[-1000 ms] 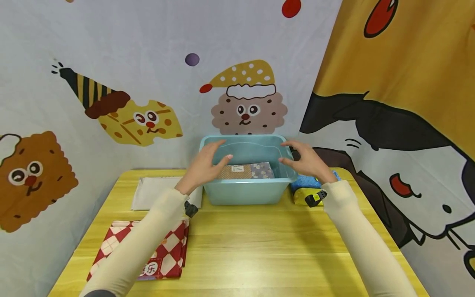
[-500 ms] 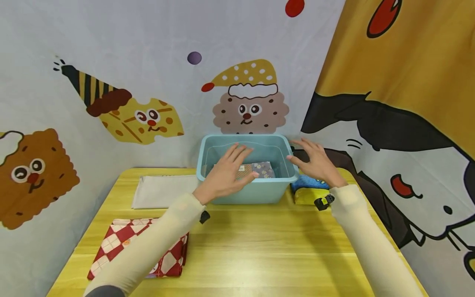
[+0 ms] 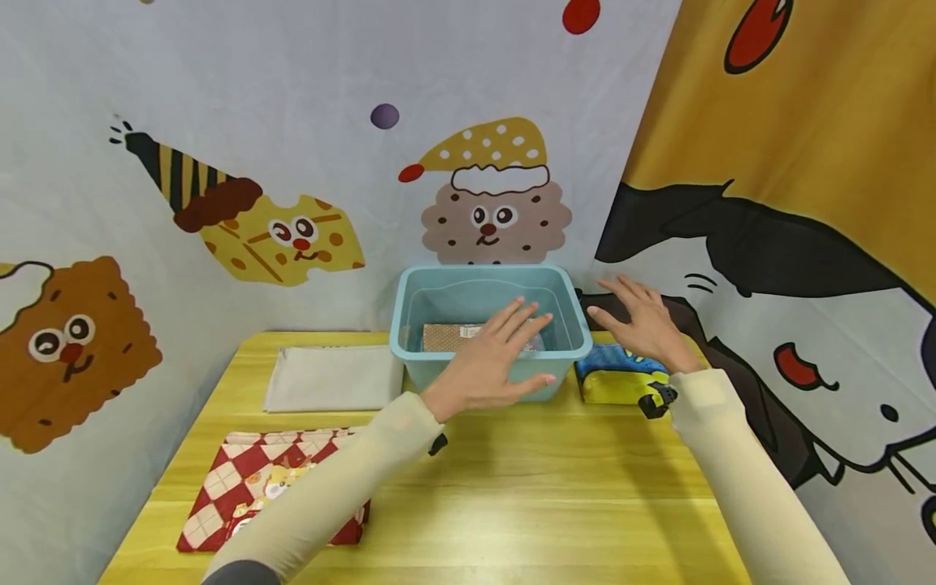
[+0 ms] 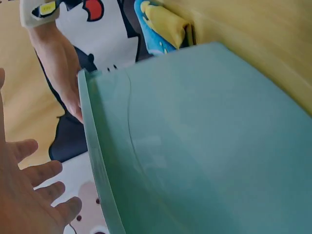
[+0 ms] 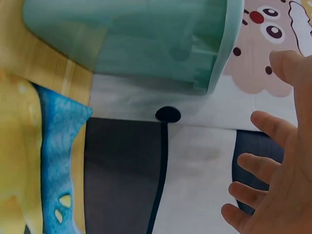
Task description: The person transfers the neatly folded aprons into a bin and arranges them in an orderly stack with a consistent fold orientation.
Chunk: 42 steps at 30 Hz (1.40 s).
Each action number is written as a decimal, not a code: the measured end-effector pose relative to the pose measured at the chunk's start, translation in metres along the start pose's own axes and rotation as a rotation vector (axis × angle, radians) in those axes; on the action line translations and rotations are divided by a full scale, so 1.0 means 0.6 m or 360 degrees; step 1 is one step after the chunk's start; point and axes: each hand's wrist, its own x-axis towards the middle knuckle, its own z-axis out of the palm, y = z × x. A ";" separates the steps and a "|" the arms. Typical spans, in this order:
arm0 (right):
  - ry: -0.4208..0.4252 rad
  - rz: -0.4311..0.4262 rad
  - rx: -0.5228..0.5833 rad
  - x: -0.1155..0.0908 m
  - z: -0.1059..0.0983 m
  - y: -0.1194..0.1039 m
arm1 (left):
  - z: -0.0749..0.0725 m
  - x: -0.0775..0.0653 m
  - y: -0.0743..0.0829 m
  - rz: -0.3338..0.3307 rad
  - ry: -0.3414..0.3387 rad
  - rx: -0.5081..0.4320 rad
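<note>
A light blue plastic bin (image 3: 478, 294) stands at the back of the table. Inside lies a folded brown dotted cloth (image 3: 442, 337) with a white label; a grey floral piece beside it is mostly hidden by my left hand (image 3: 491, 364). That hand is spread over the bin's front rim, fingers apart and holding nothing. My right hand (image 3: 643, 327) hovers off the bin's right side, above a folded blue and yellow cloth (image 3: 617, 383), its fingers loosely extended. Both wrist views show bare spread fingers near the bin wall (image 4: 195, 131).
Left of the bin lies a folded white cloth (image 3: 332, 379). A red and cream checkered cloth (image 3: 234, 483), folded, is nearer on the left, partly under my left sleeve. The wooden table (image 3: 556, 487) backs onto a cartoon-print curtain (image 3: 292, 97).
My left hand has moved right and slightly nearer, from the bin's left side across its front. My right hand has drifted right, away from the bin. The bin stays put.
</note>
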 end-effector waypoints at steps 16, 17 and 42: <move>-0.0083 0.0162 -0.0016 -0.009 0.014 0.072 | 0.063 0.014 0.075 0.0296 -0.0149 -0.0151; -0.0086 0.0170 -0.0015 -0.009 0.016 0.077 | 0.066 0.015 0.079 0.0302 -0.0171 -0.0163; -0.0351 0.0297 -0.0172 -0.013 0.055 0.170 | 0.193 0.028 0.086 0.0004 -0.0590 -0.0316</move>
